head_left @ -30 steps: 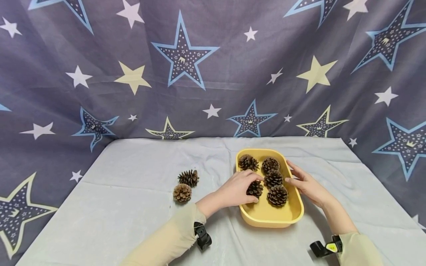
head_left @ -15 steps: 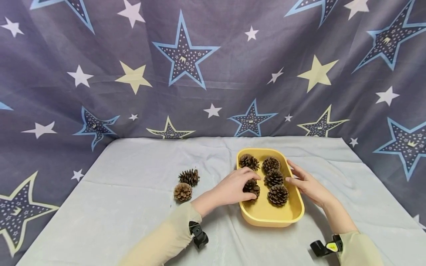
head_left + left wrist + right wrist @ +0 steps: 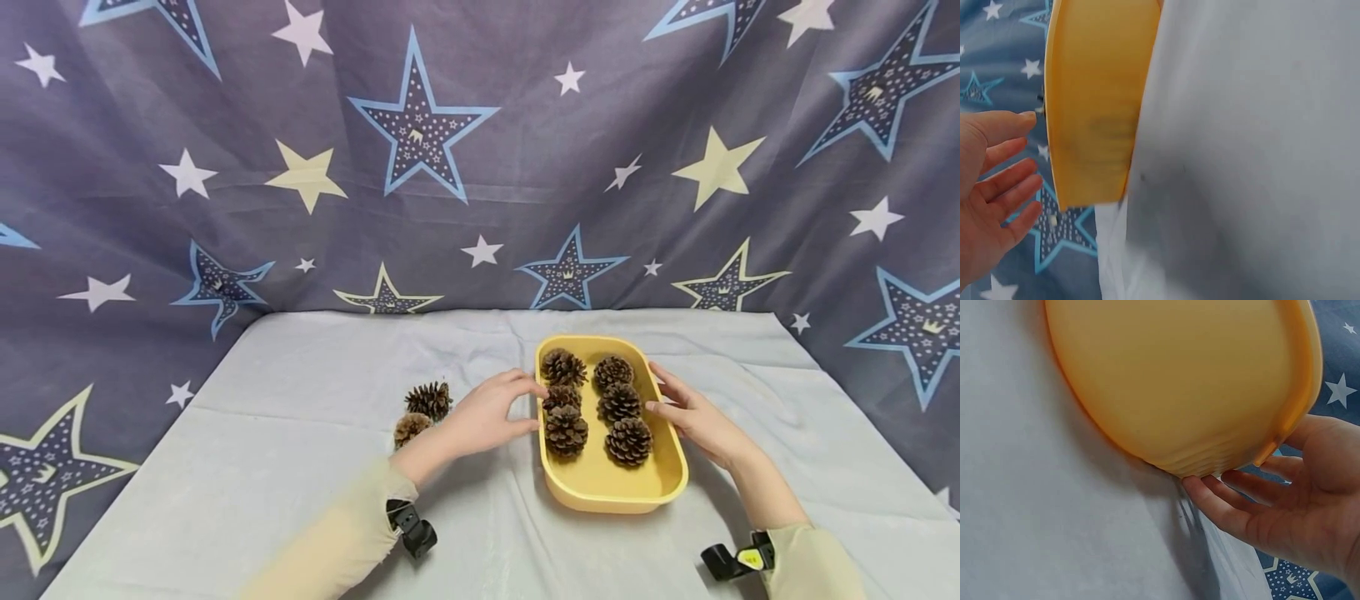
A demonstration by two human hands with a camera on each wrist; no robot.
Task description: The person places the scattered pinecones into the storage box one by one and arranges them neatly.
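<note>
A yellow plastic tub [image 3: 600, 487] stands on the cloth with several pinecones [image 3: 628, 442] in two rows. Beside its left rim is my left hand [image 3: 483, 417], fingers parted and nothing between them; the left wrist view shows that hand's fingers [image 3: 1013, 184] relaxed near the tub wall. My right hand [image 3: 697, 421] holds the tub's right side, thumb over the rim and fingers along the outer wall. In the right wrist view, fingertips [image 3: 1194, 484] touch the wall while the rim hides the thumb tip. A spiky dark pinecone [image 3: 428, 401] and a lighter pinecone [image 3: 412, 428] lie left of the tub, the lighter one partly behind my left wrist.
A pale grey cloth [image 3: 300, 392] covers the table. Behind and at both sides hangs a dark curtain [image 3: 510, 167] printed with stars. Each forearm wears a black wrist camera, the left camera [image 3: 412, 529] and the right camera [image 3: 731, 560].
My left hand has let go of a pinecone, now at the front of the tub's left row, and drawn back left past the rim. My right hand stays on the tub.
</note>
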